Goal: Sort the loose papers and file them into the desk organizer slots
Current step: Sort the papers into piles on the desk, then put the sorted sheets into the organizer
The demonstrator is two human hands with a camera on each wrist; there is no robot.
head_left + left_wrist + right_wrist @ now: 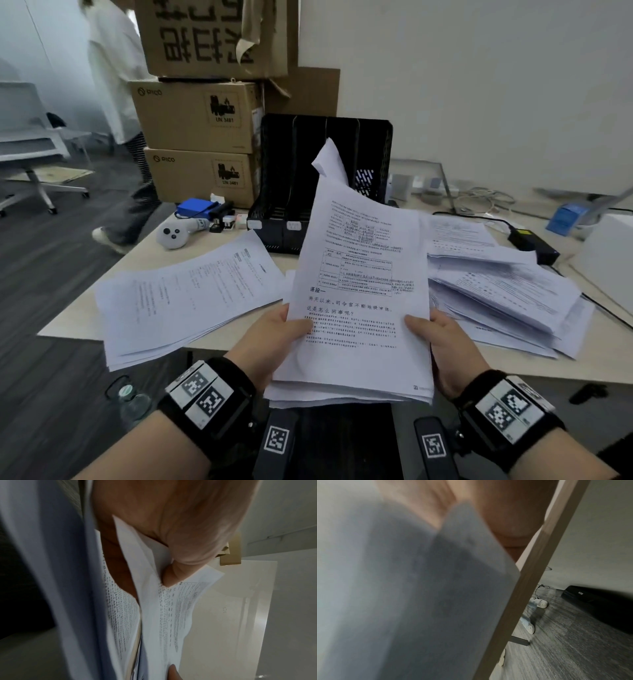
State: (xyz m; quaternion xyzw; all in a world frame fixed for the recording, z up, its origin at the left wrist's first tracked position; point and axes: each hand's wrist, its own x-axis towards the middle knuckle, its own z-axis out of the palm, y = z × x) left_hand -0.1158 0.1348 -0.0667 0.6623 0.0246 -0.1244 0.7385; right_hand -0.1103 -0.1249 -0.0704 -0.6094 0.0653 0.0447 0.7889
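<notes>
I hold a thick stack of printed papers [359, 301] upright over the desk's near edge. My left hand [274, 339] grips its left edge with the thumb on the top sheet; my right hand [442, 339] grips the right edge the same way. In the left wrist view the stack of papers [168, 608] fans open by my left hand [171, 520]. The right wrist view shows blurred papers [419, 588] under my right hand [505, 513]. The black mesh desk organizer [308, 178] stands behind, one sheet sticking out of a right slot. Loose paper piles lie left [185, 294] and right [507, 291].
Stacked cardboard boxes [198, 116] stand left of the organizer. A white controller [173, 234], a blue pouch [195, 207] and a stapler sit at the desk's far left. A black power brick [534, 243] and cables lie at the right. A person [116, 102] walks past at left; a water bottle [132, 401] stands below.
</notes>
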